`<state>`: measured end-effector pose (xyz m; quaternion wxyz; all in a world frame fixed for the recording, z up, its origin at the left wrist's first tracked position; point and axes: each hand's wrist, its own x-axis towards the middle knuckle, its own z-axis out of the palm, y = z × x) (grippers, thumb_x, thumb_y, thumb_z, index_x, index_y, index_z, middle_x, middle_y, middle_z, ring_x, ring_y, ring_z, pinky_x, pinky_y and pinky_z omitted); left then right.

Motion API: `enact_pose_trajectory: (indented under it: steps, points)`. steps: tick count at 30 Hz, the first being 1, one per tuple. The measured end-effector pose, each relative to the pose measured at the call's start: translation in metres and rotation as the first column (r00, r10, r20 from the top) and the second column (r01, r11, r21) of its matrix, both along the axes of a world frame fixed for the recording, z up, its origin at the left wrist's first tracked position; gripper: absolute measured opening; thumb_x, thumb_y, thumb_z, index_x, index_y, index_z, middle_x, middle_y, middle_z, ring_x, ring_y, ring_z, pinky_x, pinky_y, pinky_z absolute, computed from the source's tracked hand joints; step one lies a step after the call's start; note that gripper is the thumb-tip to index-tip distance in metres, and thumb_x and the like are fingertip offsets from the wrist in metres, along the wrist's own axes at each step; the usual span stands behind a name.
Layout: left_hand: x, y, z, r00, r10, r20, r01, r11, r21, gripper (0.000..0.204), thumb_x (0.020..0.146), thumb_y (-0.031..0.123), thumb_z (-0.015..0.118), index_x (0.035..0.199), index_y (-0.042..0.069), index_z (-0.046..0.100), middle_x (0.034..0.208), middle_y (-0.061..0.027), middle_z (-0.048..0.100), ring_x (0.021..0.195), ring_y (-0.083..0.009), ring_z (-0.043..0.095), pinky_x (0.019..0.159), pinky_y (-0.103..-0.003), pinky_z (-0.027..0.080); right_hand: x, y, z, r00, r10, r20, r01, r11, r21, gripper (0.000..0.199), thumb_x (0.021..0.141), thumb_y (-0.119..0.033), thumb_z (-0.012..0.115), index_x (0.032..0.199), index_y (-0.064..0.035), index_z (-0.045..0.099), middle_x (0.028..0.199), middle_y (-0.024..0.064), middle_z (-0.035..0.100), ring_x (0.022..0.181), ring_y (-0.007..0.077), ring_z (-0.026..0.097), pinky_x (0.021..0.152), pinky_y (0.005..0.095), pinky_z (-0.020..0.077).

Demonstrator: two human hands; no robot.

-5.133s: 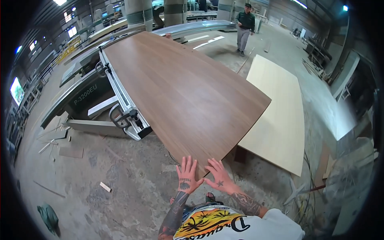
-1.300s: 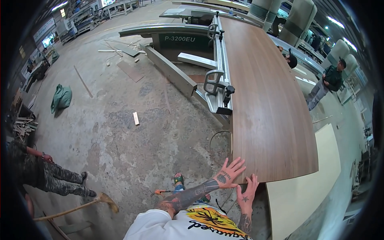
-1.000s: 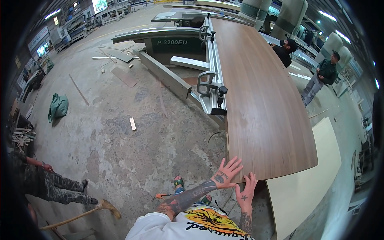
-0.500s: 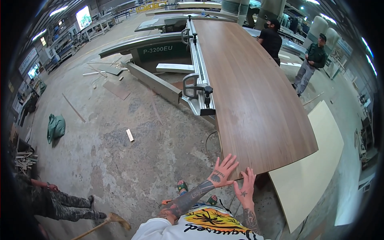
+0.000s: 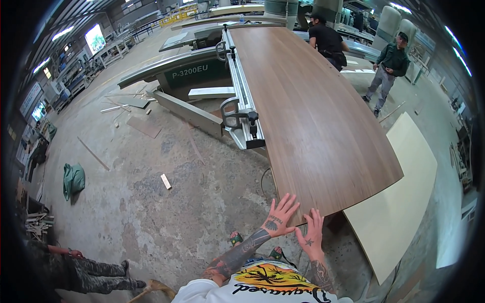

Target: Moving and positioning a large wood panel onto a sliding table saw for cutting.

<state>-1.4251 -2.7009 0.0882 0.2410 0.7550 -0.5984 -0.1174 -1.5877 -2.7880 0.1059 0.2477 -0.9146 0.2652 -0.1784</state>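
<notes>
A long wood-grain brown panel (image 5: 323,116) lies on a sliding table saw and reaches toward me. At its near left corner my left hand (image 5: 281,217) rests with the fingers spread flat on the top face. My right hand (image 5: 310,233) is beside it at the near edge, fingers stretched up onto the panel and thumb pointing toward the left hand. Neither hand is wrapped round the panel. Along the panel's left side runs the saw's aluminium fence (image 5: 242,96), with black-knobbed clamps (image 5: 233,115) on it.
A pale sheet (image 5: 399,217) sits lower, at the right. One person in black (image 5: 326,43) is at the panel's far right side; another in dark green (image 5: 391,63) stands farther right. Offcuts (image 5: 144,126) and a green sack (image 5: 74,181) lie on the floor. Someone in camouflage trousers (image 5: 96,272) is lower left.
The view has turned slightly, so the scene shifts a little. The person in black has turned and leans away from the panel. My hands keep their place on the panel corner.
</notes>
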Motion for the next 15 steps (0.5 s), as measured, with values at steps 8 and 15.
enact_pose_trajectory:
  steps: [8, 15]
  points:
    - [0.0003, -0.0014, 0.0009, 1.000, -0.008, 0.017, 0.008, 1.000, 0.023, 0.096, 0.063, 0.039, 0.078, 0.143, 0.012, 0.032, 0.153, -0.0121, 0.017, 0.143, -0.0325, 0.011, 0.106, -0.064, 0.019, -0.0016, -0.0010, -0.0007, 1.000, -0.004, 0.019, 0.004, 1.000, 0.010, 0.055, 0.075, -0.021, 0.069, 0.123, -0.0046, 0.046, 0.140, 0.0189, 0.033, 0.135, 0.0384, 0.025, 0.111, 0.0557, 0.0162]
    - [0.0002, -0.0017, 0.0004, 0.999, -0.006, 0.032, 0.007, 1.000, -0.007, 0.095, 0.064, 0.040, 0.077, 0.143, 0.012, 0.032, 0.153, -0.0122, 0.018, 0.142, -0.0329, 0.012, 0.106, -0.064, 0.020, -0.0012, -0.0006, -0.0006, 1.000, -0.011, 0.013, 0.011, 1.000, 0.002, 0.055, 0.074, -0.019, 0.068, 0.123, -0.0054, 0.046, 0.141, 0.0183, 0.033, 0.135, 0.0379, 0.025, 0.111, 0.0548, 0.0167]
